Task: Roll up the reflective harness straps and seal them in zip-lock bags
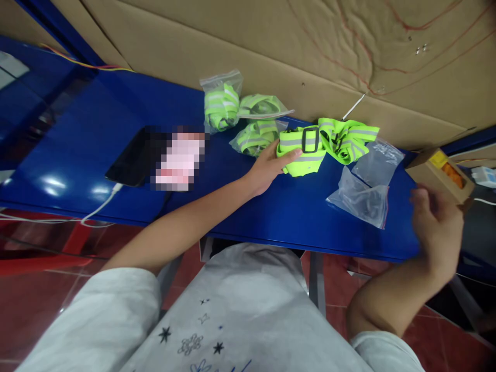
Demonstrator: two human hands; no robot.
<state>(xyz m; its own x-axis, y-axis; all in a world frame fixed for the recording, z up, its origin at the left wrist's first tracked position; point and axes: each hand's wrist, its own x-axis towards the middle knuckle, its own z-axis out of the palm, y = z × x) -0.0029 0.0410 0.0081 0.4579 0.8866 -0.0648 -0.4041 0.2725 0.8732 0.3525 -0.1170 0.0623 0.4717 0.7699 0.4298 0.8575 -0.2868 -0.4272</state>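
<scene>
My left hand (267,165) grips a coiled neon-yellow reflective strap (298,160) with a grey stripe, its thumb pressed over the front. A black slide buckle (310,140) sits on the coil's upper right. Just to its right, a loose, tangled reflective strap (344,142) lies on the blue table. On the right, my right hand (439,230) is raised near the front of a cardboard box (437,175); blur and the angle hide its fingers. Between the hands lie clear zip bags (362,199), which look flat.
Bagged reflective straps (222,106) stand at the back, left of the held coil. Further left rest a dark phone (129,157) on a white charging cable (110,196) and a phone with a lit, blurred screen (180,160). A cardboard-covered panel (232,41) borders the table (73,139).
</scene>
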